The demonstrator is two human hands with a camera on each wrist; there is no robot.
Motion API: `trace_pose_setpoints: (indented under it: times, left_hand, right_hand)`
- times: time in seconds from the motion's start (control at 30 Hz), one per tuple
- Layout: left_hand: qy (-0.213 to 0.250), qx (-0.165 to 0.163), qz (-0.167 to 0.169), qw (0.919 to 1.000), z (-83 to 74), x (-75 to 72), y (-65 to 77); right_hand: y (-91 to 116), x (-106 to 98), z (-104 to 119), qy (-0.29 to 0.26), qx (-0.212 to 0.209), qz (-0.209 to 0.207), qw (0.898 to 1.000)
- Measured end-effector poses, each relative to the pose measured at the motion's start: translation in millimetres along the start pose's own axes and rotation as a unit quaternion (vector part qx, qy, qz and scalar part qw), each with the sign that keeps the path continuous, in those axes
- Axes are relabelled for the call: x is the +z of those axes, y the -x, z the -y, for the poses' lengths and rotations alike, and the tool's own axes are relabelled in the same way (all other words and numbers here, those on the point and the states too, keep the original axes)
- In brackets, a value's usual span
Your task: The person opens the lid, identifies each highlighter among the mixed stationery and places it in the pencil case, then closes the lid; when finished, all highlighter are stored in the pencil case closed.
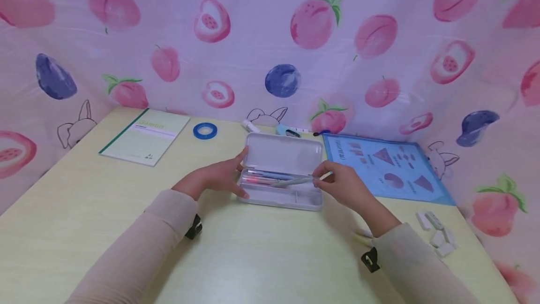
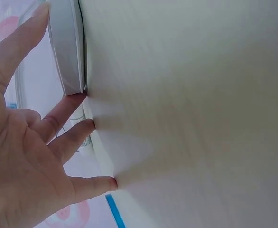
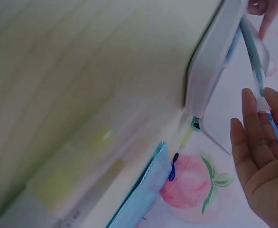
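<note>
A pale grey pencil case (image 1: 266, 196) lies on the table with its lid (image 1: 282, 151) raised. Pens and pencils (image 1: 257, 178), some pinkish and blue, lie in its rear compartment. My left hand (image 1: 215, 176) spreads around the case's left end, thumb at the front corner and a finger at the back. In the left wrist view its other fingertips (image 2: 111, 183) reach the tabletop. Between thumb and fingers, my right hand (image 1: 346, 184) pinches the clear end of a grey-green pen (image 3: 252, 50). The pen slants over the case, its far end over the rear compartment.
A notebook (image 1: 145, 137) and a blue tape roll (image 1: 197, 132) lie at the back left. Behind the lid are a white cylinder (image 1: 251, 127) and small stationery. A blue sheet with charts (image 1: 367, 168) lies right. White blocks (image 1: 444, 249) and yellow-marked sticks (image 1: 362, 240) are near the right arm.
</note>
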State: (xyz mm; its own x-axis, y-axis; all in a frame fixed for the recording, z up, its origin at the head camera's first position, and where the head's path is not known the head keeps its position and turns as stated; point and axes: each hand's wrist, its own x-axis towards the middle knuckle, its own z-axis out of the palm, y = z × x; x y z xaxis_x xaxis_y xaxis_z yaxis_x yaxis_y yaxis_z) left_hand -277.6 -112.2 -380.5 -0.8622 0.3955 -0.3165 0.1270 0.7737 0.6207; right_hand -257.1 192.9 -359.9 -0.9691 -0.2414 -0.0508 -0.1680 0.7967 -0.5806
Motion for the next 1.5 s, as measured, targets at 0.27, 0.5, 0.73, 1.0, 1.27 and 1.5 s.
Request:
trace_pose_setpoints:
  times: [0.27, 0.5, 0.73, 1.0, 1.27, 1.5]
  left_hand:
    - [0.001, 0.003, 0.000, 1.0000, -0.3, -0.3, 0.0]
    - [0.002, -0.001, -0.002, 1.0000, 3.2, 1.1, -3.8]
    - [0.007, -0.005, 0.001, 1.0000, 6.6, 4.8, -5.5]
    - [-0.008, 0.007, -0.005, 0.9999, 7.4, 1.5, -5.6]
    - [-0.015, 0.011, -0.001, 0.9998, 3.2, -1.9, -2.6]
    - [-0.010, 0.011, 0.005, 0.9999, 2.8, 1.2, -5.6]
  right_hand:
    - [-3, 6, -2, 0.067, -0.011, 0.042, 0.997]
    - [0, 7, -3, 0.064, -0.020, 0.062, 0.996]
    - [19, -4, -16, 0.102, -0.032, 0.069, 0.992]
    - [66, -34, -45, 0.155, -0.010, 0.102, 0.983]
    - [105, -57, -84, 0.142, 0.038, 0.126, 0.981]
    - [118, -65, -109, 0.166, 0.034, 0.103, 0.980]
